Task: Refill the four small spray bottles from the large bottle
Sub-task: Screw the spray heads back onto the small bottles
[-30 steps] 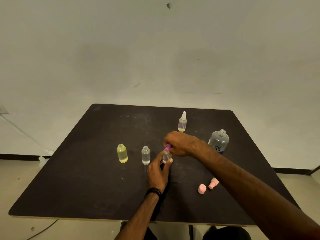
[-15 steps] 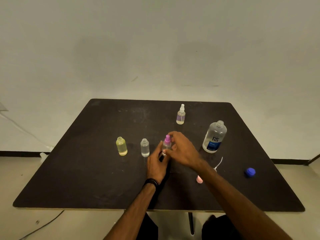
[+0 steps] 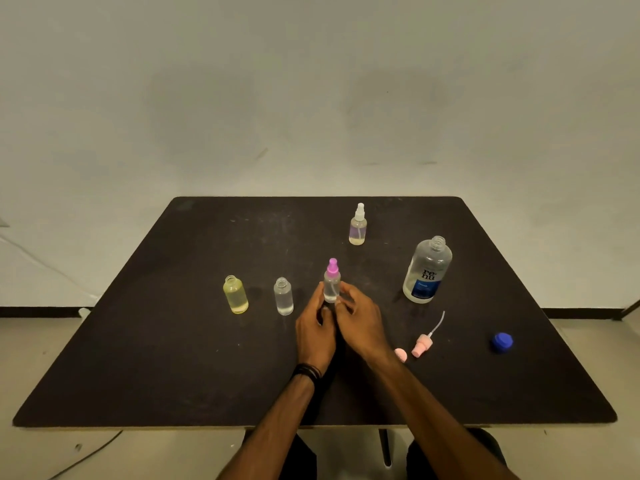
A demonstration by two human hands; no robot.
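A small clear spray bottle with a purple pump top (image 3: 331, 280) stands upright at the table's middle. My left hand (image 3: 313, 329) holds its lower left side, and my right hand (image 3: 360, 323) pinches its lower right side with the fingertips. Left of it stand a clear bottle (image 3: 283, 296) and a yellow bottle (image 3: 235, 295), both without tops. Farther back is a small bottle with a white sprayer (image 3: 357, 226). The large bottle (image 3: 427, 271) stands uncapped at the right.
A pink spray pump with its tube (image 3: 425, 342) and a pink cap (image 3: 400, 355) lie right of my right wrist. A blue cap (image 3: 502, 342) sits farther right. The black table (image 3: 173, 358) stands against a plain wall.
My right hand has come down from the purple pump top to the bottle's lower side. The left hand stays on the bottle. The camera view has tilted slightly.
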